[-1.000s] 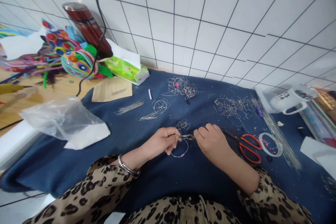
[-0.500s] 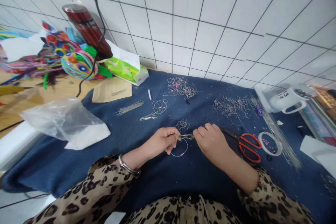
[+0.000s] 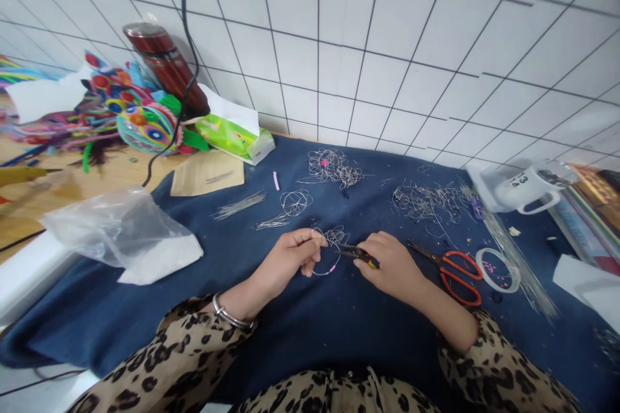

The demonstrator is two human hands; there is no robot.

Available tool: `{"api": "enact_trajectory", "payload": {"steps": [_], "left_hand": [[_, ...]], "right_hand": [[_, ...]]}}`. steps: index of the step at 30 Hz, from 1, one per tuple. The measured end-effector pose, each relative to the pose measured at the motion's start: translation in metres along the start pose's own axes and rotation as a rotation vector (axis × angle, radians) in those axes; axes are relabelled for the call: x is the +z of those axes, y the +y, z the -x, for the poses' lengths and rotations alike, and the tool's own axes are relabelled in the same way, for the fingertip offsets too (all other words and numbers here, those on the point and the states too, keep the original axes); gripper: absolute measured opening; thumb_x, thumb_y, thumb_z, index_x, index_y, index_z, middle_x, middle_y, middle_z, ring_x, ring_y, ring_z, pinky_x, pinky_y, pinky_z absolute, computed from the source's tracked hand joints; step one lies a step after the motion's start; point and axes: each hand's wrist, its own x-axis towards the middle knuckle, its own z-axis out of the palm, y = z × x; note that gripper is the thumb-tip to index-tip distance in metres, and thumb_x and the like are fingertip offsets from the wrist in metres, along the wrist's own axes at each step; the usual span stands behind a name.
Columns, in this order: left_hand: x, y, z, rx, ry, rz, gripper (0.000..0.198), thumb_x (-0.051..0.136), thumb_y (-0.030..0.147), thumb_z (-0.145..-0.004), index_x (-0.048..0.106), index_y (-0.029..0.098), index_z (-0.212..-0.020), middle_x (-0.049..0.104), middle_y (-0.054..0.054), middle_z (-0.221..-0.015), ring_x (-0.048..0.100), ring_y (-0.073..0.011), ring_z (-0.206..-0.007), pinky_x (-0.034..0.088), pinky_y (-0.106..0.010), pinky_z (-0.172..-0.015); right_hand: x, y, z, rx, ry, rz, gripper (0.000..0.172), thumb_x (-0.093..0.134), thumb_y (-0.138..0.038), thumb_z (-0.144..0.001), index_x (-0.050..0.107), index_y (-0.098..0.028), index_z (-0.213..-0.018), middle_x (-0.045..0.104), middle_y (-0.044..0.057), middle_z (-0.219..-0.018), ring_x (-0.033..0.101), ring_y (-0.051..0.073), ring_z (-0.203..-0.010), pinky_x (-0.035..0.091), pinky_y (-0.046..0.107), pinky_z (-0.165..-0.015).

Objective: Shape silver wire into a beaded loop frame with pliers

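My left hand (image 3: 296,254) pinches a thin wire ring (image 3: 320,273) between thumb and fingers. A few pink beads (image 3: 332,268) sit on the lower right of that ring. In my right hand (image 3: 388,266) is a pair of pliers (image 3: 359,254) with dark, yellow-marked handles; the jaws point left at the ring's right side. Whether the jaws touch the wire I cannot tell. Just beyond the ring lies a small bundle of looped wire (image 3: 336,235). Orange-handled scissors (image 3: 460,271) rest to the right of my right hand.
Wire tangles (image 3: 429,199) and cut wire lengths (image 3: 242,205) lie on the dark blue cloth (image 3: 387,348). A round dish (image 3: 517,276) with pink beads, long straight wires (image 3: 526,261) and a white mug (image 3: 527,190) are at right. A plastic bag (image 3: 116,222) lies at left.
The pliers have moved away from my left fingertips to the ring's right side, and more of their handles shows. My left hand has shifted slightly left with the ring.
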Motion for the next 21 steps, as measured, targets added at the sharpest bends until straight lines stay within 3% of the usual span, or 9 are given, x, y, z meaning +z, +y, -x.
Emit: {"api": "enact_trajectory", "payload": {"steps": [8, 21], "left_hand": [[0.003, -0.006, -0.001, -0.029, -0.017, 0.062, 0.015, 0.049, 0.024, -0.083, 0.059, 0.013, -0.084, 0.052, 0.002, -0.061, 0.045, -0.0044, -0.040, 0.034, -0.017, -0.041], [0.008, -0.004, 0.002, -0.084, -0.076, 0.036, 0.017, 0.050, 0.029, -0.083, 0.058, 0.014, -0.082, 0.052, 0.003, -0.059, 0.045, -0.0053, -0.039, 0.034, -0.018, -0.040]], "right_hand": [[0.008, -0.009, -0.002, 0.077, 0.078, -0.321, 0.037, 0.060, -0.052, -0.072, 0.055, -0.017, -0.084, 0.050, 0.002, -0.076, 0.046, 0.015, -0.074, 0.037, 0.027, -0.068], [0.010, -0.007, -0.004, 0.074, 0.139, -0.347, 0.036, 0.063, -0.050, -0.069, 0.056, -0.019, -0.084, 0.051, 0.002, -0.076, 0.047, 0.016, -0.076, 0.039, 0.029, -0.071]]}}
